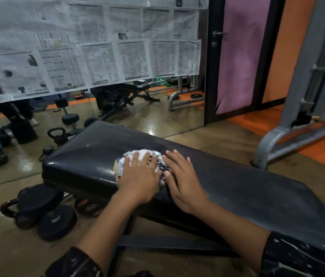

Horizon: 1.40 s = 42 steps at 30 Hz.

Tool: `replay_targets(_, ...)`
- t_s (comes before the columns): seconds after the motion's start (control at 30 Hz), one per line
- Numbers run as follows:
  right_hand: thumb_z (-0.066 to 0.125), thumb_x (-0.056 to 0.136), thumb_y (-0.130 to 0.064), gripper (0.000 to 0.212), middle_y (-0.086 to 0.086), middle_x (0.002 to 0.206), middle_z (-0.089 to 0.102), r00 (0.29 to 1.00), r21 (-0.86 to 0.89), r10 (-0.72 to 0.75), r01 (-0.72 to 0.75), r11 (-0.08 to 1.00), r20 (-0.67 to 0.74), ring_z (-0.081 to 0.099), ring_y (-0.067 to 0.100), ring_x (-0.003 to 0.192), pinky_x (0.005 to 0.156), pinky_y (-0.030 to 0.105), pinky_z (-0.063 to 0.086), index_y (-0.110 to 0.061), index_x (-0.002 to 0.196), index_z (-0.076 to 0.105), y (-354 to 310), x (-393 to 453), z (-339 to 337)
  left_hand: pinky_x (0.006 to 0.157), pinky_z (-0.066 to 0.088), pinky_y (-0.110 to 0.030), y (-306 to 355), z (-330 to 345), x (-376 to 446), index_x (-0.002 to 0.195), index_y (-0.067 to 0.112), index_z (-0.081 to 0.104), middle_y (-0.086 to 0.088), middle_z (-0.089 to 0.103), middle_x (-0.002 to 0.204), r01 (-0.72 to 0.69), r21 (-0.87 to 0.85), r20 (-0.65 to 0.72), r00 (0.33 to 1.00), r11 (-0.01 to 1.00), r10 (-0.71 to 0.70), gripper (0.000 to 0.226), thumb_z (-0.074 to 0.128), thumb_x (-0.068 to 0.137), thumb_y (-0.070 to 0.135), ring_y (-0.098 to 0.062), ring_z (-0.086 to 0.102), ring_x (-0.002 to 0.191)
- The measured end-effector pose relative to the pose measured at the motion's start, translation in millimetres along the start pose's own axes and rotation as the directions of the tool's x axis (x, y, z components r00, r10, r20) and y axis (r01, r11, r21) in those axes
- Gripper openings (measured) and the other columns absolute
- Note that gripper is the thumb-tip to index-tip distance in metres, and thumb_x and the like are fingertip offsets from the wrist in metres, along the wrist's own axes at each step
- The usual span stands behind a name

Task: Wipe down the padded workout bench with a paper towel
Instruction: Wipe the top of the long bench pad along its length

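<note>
The paper towel [147, 156] is mostly covered: the left hand [139, 176] lies flat on it with fingers spread, pressing rather than gripping, and only its far and left fringes and a strip with dark markings between the hands show. The right hand [183, 180] lies flat just right of the wad, fingers together and extended, palm on the black bench pad [247, 186]; its thumb touches the towel's edge. Neither hand closes around anything.

The towel sits on the left half of the pad, nearer the near edge than the far one. The bench's right end is cut off by a dark sleeve [301, 256] at the lower right; the frame beneath is largely hidden by the forearms.

The pad is bare to the left corner and across a long stretch to the right. Dumbbells [56, 222] and a kettlebell [12, 206] crowd the floor below the left end. A mirror [137, 108] behind, its upper part papered with newspaper [89, 47], stands near the far edge. A grey machine frame [289, 134] stands far right.
</note>
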State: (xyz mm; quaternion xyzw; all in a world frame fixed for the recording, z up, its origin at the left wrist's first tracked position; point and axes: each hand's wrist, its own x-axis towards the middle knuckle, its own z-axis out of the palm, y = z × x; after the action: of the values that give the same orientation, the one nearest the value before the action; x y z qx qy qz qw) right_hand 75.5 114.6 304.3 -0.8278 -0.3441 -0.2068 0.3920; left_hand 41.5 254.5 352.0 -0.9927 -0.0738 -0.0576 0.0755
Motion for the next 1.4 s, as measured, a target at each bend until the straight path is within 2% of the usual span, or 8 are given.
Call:
replay_targets(0.1,0.023,0.096,-0.042,0.051,-0.009,0.151,0.037,0.997,-0.188,0.026,-0.039,0.981,-0.072,0.02,0.009,0.144,0.119,0.039,0.009,-0.025,0.14,0.045,7.3,-2.4,-15.7,0.117,-0.003,-0.049,9.9,2.3,34.1,0.151,0.024,0.01,0.002,0.004,0.16,-0.042,-0.071,0.043,0.998,0.997,0.046,0.058,0.016,0.099,0.046,-0.026,-0.002,0.147)
replay_targets(0.2,0.02,0.097,-0.042,0.052,-0.008,0.151,0.037,0.998,-0.282,0.045,-0.057,0.958,-0.048,0.021,0.01,0.144,0.119,0.041,0.013,-0.026,0.141,0.043,21.0,-11.8,-24.0,0.117,0.004,-0.049,-20.3,-3.6,68.7,0.151,0.025,0.013,0.002,0.008,0.16,-0.014,-0.056,0.087,0.996,0.998,0.019,0.057,0.018,0.099,0.047,-0.026,0.003,0.147)
replay_targets(0.4,0.03,0.1,-0.03,0.045,-0.006,0.149,0.041,0.991,-0.222,-0.104,0.12,0.968,0.082,0.023,0.007,0.143,0.117,0.037,0.018,-0.02,0.142,0.043,34.3,-31.9,-20.9,0.118,0.001,-0.047,-39.1,-6.7,32.4,0.152,0.023,0.01,0.001,0.006,0.16,0.085,-0.013,0.002,0.996,0.996,-0.085,0.057,0.017,0.099,0.045,-0.028,0.001,0.146)
replay_targets(0.67,0.031,0.1,-0.028,0.045,-0.006,0.146,0.045,0.996,-0.194,-0.073,0.08,0.978,0.042,0.024,0.003,0.141,0.118,0.03,0.016,-0.017,0.139,0.048,37.9,-33.8,-20.0,0.117,0.002,-0.047,2.1,-1.8,79.9,0.151,0.024,0.015,0.001,0.009,0.16,-0.062,-0.092,0.081,0.994,0.994,0.07,0.058,0.02,0.098,0.047,-0.027,0.004,0.146)
replay_targets(0.97,0.03,0.1,-0.028,0.045,-0.009,0.148,0.042,0.996,-0.172,-0.072,0.078,0.982,0.045,0.023,0.001,0.142,0.118,0.031,0.016,-0.018,0.141,0.045,39.9,-33.9,-17.2,0.117,-0.001,-0.047,-42.6,-7.8,43.4,0.152,0.024,0.001,-0.002,-0.003,0.16,0.013,0.071,0.093,0.995,0.997,-0.02,0.06,0.016,0.099,0.047,-0.031,-0.004,0.146)
replay_targets(1.17,0.031,0.099,-0.028,0.044,-0.008,0.146,0.044,0.996,-0.18,-0.086,0.087,0.98,0.017,0.025,0.003,0.142,0.117,0.034,0.018,-0.018,0.139,0.048,40.0,-33.6,-17.3,0.116,-0.001,-0.05,0.1,-0.5,98.7,0.152,0.025,0.009,-0.002,0.002,0.16,-0.067,-0.035,0.141,0.987,0.997,0.072,0.06,0.017,0.098,0.049,-0.032,-0.001,0.146)
replay_targets(1.3,0.031,0.099,-0.028,0.044,-0.009,0.146,0.044,0.997,-0.175,-0.078,0.08,0.981,0.015,0.024,0.002,0.142,0.116,0.035,0.018,-0.019,0.139,0.047,41.3,-34.0,-16.9,0.115,0.013,-0.051,-34.5,-3.2,130.2,0.148,0.025,0.023,-0.005,0.016,0.158,-0.026,-0.027,0.134,0.991,0.999,0.029,0.058,0.02,0.096,0.05,-0.032,0.014,0.143)
replay_targets(1.4,0.028,0.1,-0.029,0.045,-0.008,0.147,0.043,0.998,-0.171,-0.069,0.071,0.983,0.016,0.023,0.002,0.142,0.117,0.036,0.017,-0.018,0.14,0.045,41.7,-33.9,-16.3,0.116,0.002,-0.05,-53.1,-7.3,108.2,0.151,0.028,0.01,-0.002,0.003,0.16,0.03,-0.01,0.173,0.985,0.999,-0.028,0.059,0.021,0.097,0.05,-0.031,0.001,0.146)
